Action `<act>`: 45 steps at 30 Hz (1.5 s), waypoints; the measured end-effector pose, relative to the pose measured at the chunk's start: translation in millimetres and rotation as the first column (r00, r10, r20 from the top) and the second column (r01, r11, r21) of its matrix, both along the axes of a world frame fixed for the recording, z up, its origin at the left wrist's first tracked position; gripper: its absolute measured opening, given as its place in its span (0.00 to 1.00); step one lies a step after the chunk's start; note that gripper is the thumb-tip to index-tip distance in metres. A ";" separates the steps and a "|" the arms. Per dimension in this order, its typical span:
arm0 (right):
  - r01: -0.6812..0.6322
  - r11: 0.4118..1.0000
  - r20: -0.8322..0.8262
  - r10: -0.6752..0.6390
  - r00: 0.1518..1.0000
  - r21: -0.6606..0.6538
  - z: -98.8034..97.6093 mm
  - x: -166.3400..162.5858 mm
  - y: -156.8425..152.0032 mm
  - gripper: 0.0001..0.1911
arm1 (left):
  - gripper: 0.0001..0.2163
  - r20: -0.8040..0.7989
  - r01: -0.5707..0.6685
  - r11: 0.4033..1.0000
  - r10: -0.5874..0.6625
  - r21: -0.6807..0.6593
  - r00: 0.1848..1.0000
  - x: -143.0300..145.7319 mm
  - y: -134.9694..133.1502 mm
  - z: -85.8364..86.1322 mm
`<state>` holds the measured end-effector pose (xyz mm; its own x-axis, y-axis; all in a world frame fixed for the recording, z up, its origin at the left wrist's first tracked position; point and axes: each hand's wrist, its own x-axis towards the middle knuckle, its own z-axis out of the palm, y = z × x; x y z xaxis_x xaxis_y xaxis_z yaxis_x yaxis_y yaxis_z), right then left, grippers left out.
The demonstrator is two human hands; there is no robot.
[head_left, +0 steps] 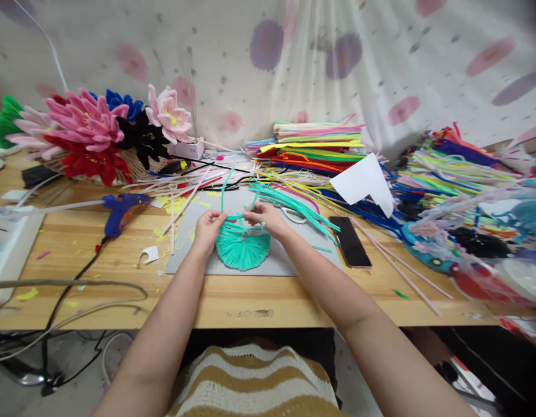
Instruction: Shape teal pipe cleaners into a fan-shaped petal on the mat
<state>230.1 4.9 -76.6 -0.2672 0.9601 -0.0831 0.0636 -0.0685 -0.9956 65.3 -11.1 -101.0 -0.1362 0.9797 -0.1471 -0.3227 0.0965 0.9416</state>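
Both my hands meet over a teal fan-shaped piece made of pipe cleaners (242,250), which rests on a grey mat (289,263). My left hand (208,227) pinches the piece's top edge on the left. My right hand (264,218) pinches a teal pipe cleaner (228,191) that curves up and away from the same edge. A loose bundle of teal pipe cleaners (294,205) lies just beyond my right hand.
A blue glue gun (119,209) lies at the left with its black cord running off the wooden table (259,301). A black phone (350,241) lies right of the mat. Pipe-cleaner flowers (94,130) stand at back left; stacks of coloured pipe cleaners (320,145) fill the back and right.
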 end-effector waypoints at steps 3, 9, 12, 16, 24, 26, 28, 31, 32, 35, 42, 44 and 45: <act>0.045 0.999 -0.047 -0.046 0.998 -0.030 -6.0 -2.2 4.9 0.20 | 0.14 0.004 -0.023 1.000 0.023 -0.016 1.000 -0.1 0.0 -0.4; -0.033 0.999 0.013 0.032 0.999 0.024 -8.8 -1.3 5.3 0.20 | 0.15 0.001 -0.052 0.998 0.052 0.018 0.999 -0.7 -0.3 0.8; -0.192 0.980 0.160 0.182 0.970 0.048 -2.5 3.7 4.4 0.19 | 0.17 0.049 -0.048 0.999 0.047 0.024 0.998 0.3 -0.6 1.1; -0.331 0.941 0.288 0.300 0.909 0.066 8.4 12.3 8.1 0.16 | 0.17 0.049 -0.002 1.000 0.002 0.006 0.999 0.3 -1.2 0.3; -0.620 0.773 0.527 0.586 0.616 -0.135 22.2 13.7 23.5 0.15 | 0.18 -0.003 0.103 0.994 -0.103 -0.019 0.995 2.3 -3.6 -1.7; -0.637 0.736 0.572 0.631 0.524 -0.229 25.4 9.5 27.4 0.15 | 0.18 -0.021 0.120 0.992 -0.121 -0.036 0.992 3.5 -3.8 -1.9; -0.633 0.707 0.595 0.667 0.448 -0.316 28.4 5.3 30.7 0.16 | 0.18 -0.026 0.132 0.990 -0.133 -0.054 0.991 3.2 -3.7 -1.7; -0.618 0.682 0.615 0.693 0.376 -0.391 31.2 0.7 34.1 0.17 | 0.19 -0.003 0.180 0.980 -0.181 -0.088 0.983 -1.0 -4.2 1.2; -0.618 0.676 0.622 0.697 0.357 -0.402 31.5 -0.5 34.8 0.16 | 0.19 0.004 0.212 0.972 -0.213 -0.099 0.977 -3.0 -4.5 2.8; -0.629 0.655 0.639 0.705 0.309 -0.419 31.5 -3.6 35.9 0.15 | 0.17 -0.016 0.323 0.939 -0.327 -0.117 0.945 -7.7 -5.3 7.3; -0.575 0.733 0.680 0.631 0.373 -0.364 34.6 -7.1 30.9 0.09 | 0.14 -0.028 0.217 0.970 -0.221 -0.107 0.975 -4.0 0.6 4.8; -0.547 0.813 0.732 0.494 0.469 -0.198 34.4 -4.5 23.7 0.06 | 0.14 0.049 0.142 0.982 -0.137 -0.121 0.989 -4.1 2.1 5.5; -0.531 0.843 0.758 0.402 0.514 -0.087 33.3 -2.7 19.1 0.07 | 0.15 0.085 0.104 0.987 -0.095 -0.119 0.992 -4.6 2.6 6.5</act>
<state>227.4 24.0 -43.3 -0.5909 0.7319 -0.3393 0.7398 0.3238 -0.5898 60.7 -8.6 -94.5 -0.0223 0.9617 -0.2733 -0.3783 0.2449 0.8927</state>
